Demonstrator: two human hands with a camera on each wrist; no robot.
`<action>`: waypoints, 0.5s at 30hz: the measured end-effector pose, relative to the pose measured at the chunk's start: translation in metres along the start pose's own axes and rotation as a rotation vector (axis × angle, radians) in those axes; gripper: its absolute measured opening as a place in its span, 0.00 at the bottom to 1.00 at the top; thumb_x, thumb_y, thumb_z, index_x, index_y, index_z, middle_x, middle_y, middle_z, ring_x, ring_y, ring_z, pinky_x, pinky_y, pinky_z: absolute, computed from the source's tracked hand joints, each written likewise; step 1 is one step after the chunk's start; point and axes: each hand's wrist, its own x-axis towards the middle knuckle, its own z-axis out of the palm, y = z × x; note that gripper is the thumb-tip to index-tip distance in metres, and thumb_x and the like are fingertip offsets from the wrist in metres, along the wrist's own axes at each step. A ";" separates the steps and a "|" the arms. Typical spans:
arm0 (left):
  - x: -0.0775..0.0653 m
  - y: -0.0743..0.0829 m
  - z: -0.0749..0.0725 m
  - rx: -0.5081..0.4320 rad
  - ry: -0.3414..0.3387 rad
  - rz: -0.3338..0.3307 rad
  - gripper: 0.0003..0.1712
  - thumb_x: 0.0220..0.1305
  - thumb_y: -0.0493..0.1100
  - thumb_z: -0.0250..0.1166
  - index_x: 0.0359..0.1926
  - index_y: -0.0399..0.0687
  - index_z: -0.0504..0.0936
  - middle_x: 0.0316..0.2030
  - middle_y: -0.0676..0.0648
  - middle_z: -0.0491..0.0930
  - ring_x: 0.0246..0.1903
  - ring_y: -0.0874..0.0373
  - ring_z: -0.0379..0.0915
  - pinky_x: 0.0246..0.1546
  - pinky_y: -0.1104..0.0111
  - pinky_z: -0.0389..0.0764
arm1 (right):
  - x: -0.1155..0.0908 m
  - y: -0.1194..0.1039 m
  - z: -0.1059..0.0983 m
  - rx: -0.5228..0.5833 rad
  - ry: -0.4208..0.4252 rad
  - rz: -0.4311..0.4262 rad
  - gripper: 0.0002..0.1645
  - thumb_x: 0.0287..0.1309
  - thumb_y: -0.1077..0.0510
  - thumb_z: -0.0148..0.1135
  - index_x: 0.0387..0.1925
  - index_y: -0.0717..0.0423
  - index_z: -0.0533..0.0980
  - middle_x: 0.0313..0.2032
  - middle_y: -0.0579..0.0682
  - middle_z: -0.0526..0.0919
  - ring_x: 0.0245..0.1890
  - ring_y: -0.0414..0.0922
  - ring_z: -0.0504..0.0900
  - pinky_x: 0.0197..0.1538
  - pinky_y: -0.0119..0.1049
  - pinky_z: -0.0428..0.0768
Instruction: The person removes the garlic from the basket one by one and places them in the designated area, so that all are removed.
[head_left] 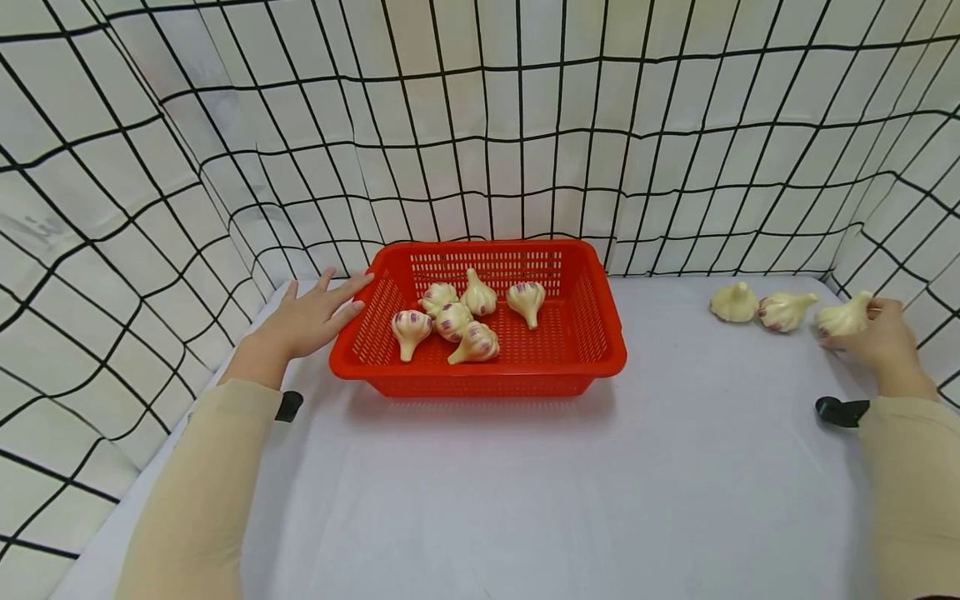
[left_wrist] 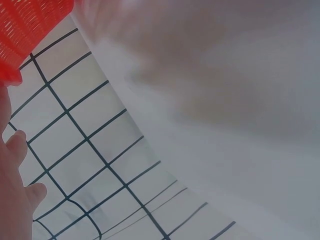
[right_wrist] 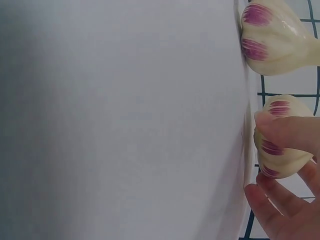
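A red plastic basket stands at the back middle with several garlic bulbs lying in it. My left hand rests with spread, straight fingers at its left rim. In the left wrist view only part of that hand and a corner of the basket show. Far to the right, my right hand grips a garlic bulb with purple streaks. The right wrist view has the thumb across this bulb and fingers beneath it. Beside it, a second bulb lies untouched.
Two loose garlic bulbs, a plain pale one and a purple-marked one, sit in a row left of my right hand. A white cloth covers the table. Black wire grid over white sheeting encloses the back and sides.
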 end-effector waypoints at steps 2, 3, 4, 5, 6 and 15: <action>0.000 0.001 -0.001 0.005 -0.002 -0.001 0.40 0.79 0.68 0.36 0.83 0.59 0.48 0.79 0.35 0.51 0.78 0.32 0.28 0.68 0.31 0.22 | 0.002 -0.001 0.000 -0.012 -0.007 -0.011 0.58 0.61 0.62 0.66 0.75 0.76 0.37 0.74 0.78 0.44 0.70 0.78 0.50 0.71 0.68 0.54; -0.001 0.001 -0.001 0.006 -0.002 -0.002 0.40 0.79 0.68 0.36 0.83 0.58 0.48 0.79 0.36 0.51 0.78 0.32 0.28 0.68 0.31 0.22 | 0.003 -0.001 0.000 -0.017 -0.012 -0.013 0.58 0.61 0.62 0.66 0.75 0.76 0.37 0.74 0.78 0.44 0.70 0.78 0.50 0.71 0.68 0.54; -0.001 0.001 -0.001 0.007 -0.003 -0.003 0.40 0.79 0.68 0.36 0.83 0.58 0.48 0.79 0.35 0.51 0.78 0.32 0.28 0.68 0.31 0.22 | 0.003 -0.001 0.001 -0.023 -0.017 -0.017 0.58 0.60 0.63 0.66 0.75 0.75 0.37 0.74 0.78 0.43 0.70 0.78 0.49 0.71 0.69 0.54; -0.001 0.002 -0.001 0.007 -0.002 -0.004 0.40 0.79 0.68 0.36 0.83 0.59 0.48 0.79 0.36 0.51 0.78 0.33 0.28 0.69 0.32 0.22 | 0.004 -0.001 0.001 -0.028 -0.020 -0.017 0.58 0.60 0.63 0.66 0.76 0.74 0.37 0.75 0.78 0.43 0.70 0.78 0.49 0.70 0.70 0.54; -0.001 0.001 -0.001 0.009 -0.002 -0.004 0.40 0.79 0.68 0.36 0.83 0.59 0.48 0.79 0.35 0.51 0.78 0.32 0.28 0.69 0.32 0.22 | 0.005 -0.001 0.001 -0.037 -0.021 -0.021 0.58 0.60 0.63 0.66 0.76 0.73 0.38 0.74 0.78 0.43 0.70 0.79 0.49 0.70 0.71 0.54; 0.000 0.000 0.001 0.010 0.005 -0.007 0.40 0.78 0.69 0.36 0.83 0.59 0.49 0.79 0.36 0.51 0.78 0.32 0.28 0.68 0.32 0.22 | 0.009 0.002 0.001 -0.073 -0.025 -0.097 0.54 0.58 0.63 0.66 0.73 0.75 0.42 0.67 0.85 0.52 0.63 0.79 0.56 0.63 0.71 0.61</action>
